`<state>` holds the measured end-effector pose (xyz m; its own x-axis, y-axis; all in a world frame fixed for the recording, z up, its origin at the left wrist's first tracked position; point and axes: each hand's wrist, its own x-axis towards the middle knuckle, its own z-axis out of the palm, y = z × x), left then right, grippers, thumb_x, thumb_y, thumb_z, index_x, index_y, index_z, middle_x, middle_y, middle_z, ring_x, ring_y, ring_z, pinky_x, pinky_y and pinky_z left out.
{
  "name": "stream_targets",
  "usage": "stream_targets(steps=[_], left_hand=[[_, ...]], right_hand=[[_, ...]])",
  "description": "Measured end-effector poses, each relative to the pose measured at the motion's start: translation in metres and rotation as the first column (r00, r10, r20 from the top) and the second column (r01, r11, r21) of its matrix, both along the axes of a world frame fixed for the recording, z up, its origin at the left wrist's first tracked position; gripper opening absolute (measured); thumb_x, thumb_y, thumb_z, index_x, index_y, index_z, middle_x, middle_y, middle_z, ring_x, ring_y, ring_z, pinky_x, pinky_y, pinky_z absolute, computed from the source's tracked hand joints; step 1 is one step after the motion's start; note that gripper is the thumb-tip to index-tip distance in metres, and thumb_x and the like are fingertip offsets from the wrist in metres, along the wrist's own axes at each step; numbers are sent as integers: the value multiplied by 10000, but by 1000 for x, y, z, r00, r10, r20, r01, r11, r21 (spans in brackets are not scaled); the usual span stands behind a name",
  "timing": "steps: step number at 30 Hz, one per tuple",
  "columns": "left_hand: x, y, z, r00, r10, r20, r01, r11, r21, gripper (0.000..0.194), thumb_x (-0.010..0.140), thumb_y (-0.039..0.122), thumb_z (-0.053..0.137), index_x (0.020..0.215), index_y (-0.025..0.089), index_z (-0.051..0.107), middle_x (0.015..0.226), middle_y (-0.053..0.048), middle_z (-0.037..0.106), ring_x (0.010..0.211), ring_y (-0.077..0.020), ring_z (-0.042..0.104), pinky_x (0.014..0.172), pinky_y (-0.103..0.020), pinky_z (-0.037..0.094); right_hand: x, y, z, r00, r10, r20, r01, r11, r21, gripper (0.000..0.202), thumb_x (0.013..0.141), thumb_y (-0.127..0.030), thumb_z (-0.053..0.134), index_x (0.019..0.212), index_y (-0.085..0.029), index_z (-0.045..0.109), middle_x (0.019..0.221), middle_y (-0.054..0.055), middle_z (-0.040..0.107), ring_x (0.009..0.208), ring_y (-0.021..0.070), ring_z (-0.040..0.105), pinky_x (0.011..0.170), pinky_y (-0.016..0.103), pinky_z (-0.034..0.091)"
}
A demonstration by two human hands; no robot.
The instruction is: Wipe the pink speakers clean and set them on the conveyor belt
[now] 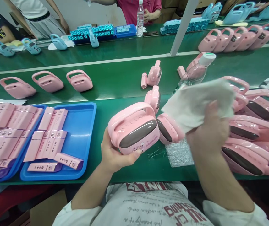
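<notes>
My left hand (115,153) is wrapped round a pink portable speaker (134,131) with a carry handle, a dark oval front panel and a small printed picture. It is held tilted above the green bench. In my right hand (211,131) is a white cloth (200,97), raised to the right of that speaker and slightly blurred. Partly behind the cloth, another pink speaker (169,128) rests near a silvery bubble-wrap sheet (180,153). One more small pink speaker (152,97) stands just behind the held one.
Blue trays (90,135) with pink microphone-like sticks (52,144) lie left. Pink speakers (249,125) are piled right. A plastic bottle (199,70) stands behind the cloth. More speakers (79,81) sit on the green belt (115,75); a post (183,28) rises beyond. Other people (139,11) are opposite.
</notes>
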<state>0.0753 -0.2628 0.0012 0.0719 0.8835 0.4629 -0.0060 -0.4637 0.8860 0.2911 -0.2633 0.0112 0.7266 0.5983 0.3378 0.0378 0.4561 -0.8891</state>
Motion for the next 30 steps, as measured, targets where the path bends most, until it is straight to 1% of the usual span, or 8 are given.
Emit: stream_targets(steps=[4,6,10,13,21,24,27,30], left_hand=[[1,-1,1,1000,18,-7,-18,1000,17,691,532,304,893,1166,248,624,1073,-29,650,959,-224,659,845,-317,567],[0,0,-3,1000,13,-15,-12,1000,23,699,534,281,886,1173,241,608,1054,-25,651,932,-208,659,835,-303,565],[-6,6,-22,993,37,-111,-37,999,2,705,557,228,860,1192,244,554,1040,-13,645,888,-174,655,785,-268,559],[-10,11,-44,975,92,-202,-121,983,-138,687,576,282,847,1186,236,534,1077,-28,628,936,-194,649,795,-291,552],[-10,4,-81,945,84,-317,-156,965,-210,661,687,368,787,1265,262,484,1265,-76,556,1181,-257,577,1003,-393,488],[-19,4,-91,930,30,-366,-97,981,-166,625,723,377,770,1274,267,497,1329,-89,533,1260,-282,535,1074,-453,442],[-36,10,-94,920,-28,-392,-52,980,-193,692,742,464,752,1334,241,472,1394,-129,500,1323,-329,487,1114,-530,395],[-46,24,-77,952,41,-303,-68,995,-79,669,819,487,681,1384,228,434,1435,-150,470,1396,-341,416,1162,-567,325]], right_hand=[[41,46,56,830,-256,496,228,967,117,294,838,-330,548,671,-171,732,1011,-34,763,1150,265,639,875,351,462],[61,74,72,710,-252,658,317,948,22,391,780,-344,488,497,-101,605,1253,-10,641,1264,312,507,896,398,393],[82,118,67,614,41,788,351,880,-320,386,756,-323,515,623,25,615,1309,204,571,1322,323,439,1015,444,318],[88,131,48,631,31,775,373,864,-338,309,722,-219,606,830,62,677,1296,237,591,1318,290,476,1055,433,311],[121,112,58,730,-359,582,488,869,-77,389,706,-206,664,995,51,705,1075,178,732,1148,243,643,978,352,419],[128,96,80,839,-522,154,502,852,148,187,704,-148,718,866,-55,725,855,17,749,1032,171,685,952,281,460],[117,89,86,875,-284,-391,383,902,200,106,810,-50,653,767,-146,635,686,-74,663,789,79,692,823,220,548],[82,92,69,850,-17,-526,100,986,131,172,880,-86,596,714,-132,593,641,-1,652,618,131,657,620,298,593]])
